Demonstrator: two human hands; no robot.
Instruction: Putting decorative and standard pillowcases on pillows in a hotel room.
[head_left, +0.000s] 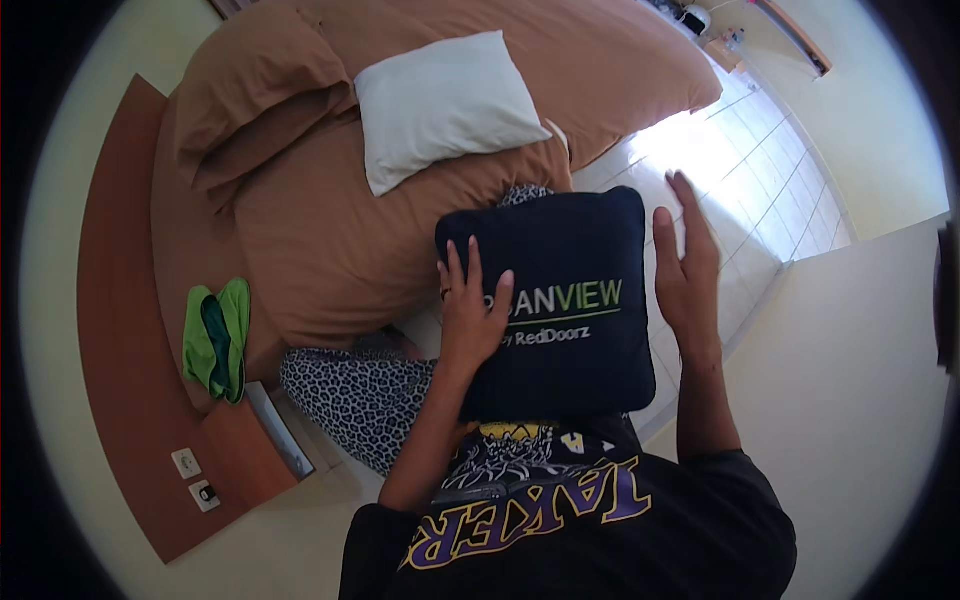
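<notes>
A dark navy square cushion (562, 375) with embroidered writing lies in front of my torso, above my legs in patterned trousers. My left hand (474, 307) rests on the cushion's left part with its fingers spread, and a ring shows on one finger. To the right of the cushion, my right hand (688, 270) is raised beside it with the thumb apart from the fingers, holding nothing. Beyond the cushion, a white pillow (450, 105) lies on the brown bedding (337, 240).
Brown pillows (255, 82) lie at the upper left of the bed. A green cloth (217, 341) lies near the wooden headboard (120, 315). A wooden bedside shelf (247, 450) adjoins sockets at lower left. White floor tiles (750, 180) and a pale wall (840, 360) are on the right.
</notes>
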